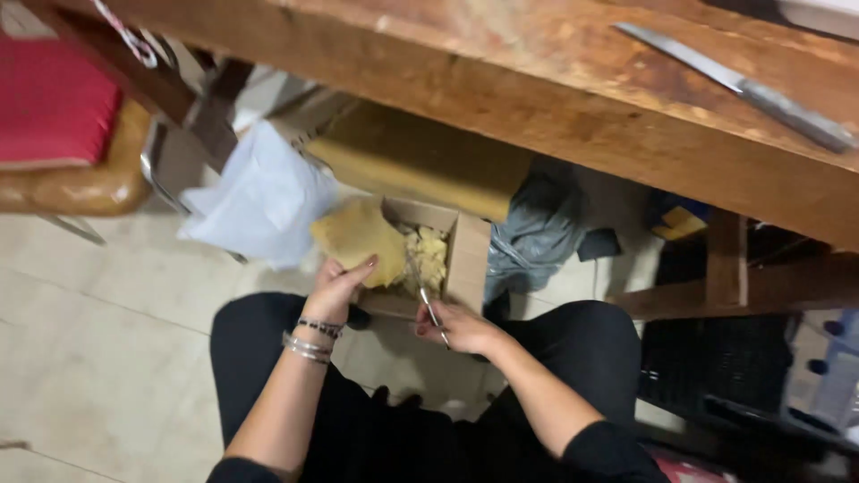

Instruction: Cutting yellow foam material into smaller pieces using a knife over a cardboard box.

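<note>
Wood fills the top of the view: a heavy table (501, 80) runs from upper left to right edge, and every other thing sits in relation to the open cardboard box (470, 259) on the floor just below its near edge. Left of the box, well apart, stands a chair (80, 183) with a red cushion (49, 98). Nearer on that side lies a white bag (264, 201), just beside the box. Right of the box, touching or nearly so, slumps a grey bag (537, 233). Behind the box, under the table, a brown board (420, 156) leans. Up on the table, far right of the box, a long knife (743, 85) lies flat. Over the box's left half hangs a yellow sheet (358, 234); the left hand (338, 288) grips its lower edge, fingers curled around it, thumb up along the sheet, bracelets (311, 340) on the wrist. Inside the box lie pale yellow scraps (429, 255). At the box's near edge the right hand (461, 326) is closed around the handle of a thin metal tool (420, 286), whose shaft reaches up into the box beside the sheet; whether it is scissors or a blade I cannot tell.
</note>
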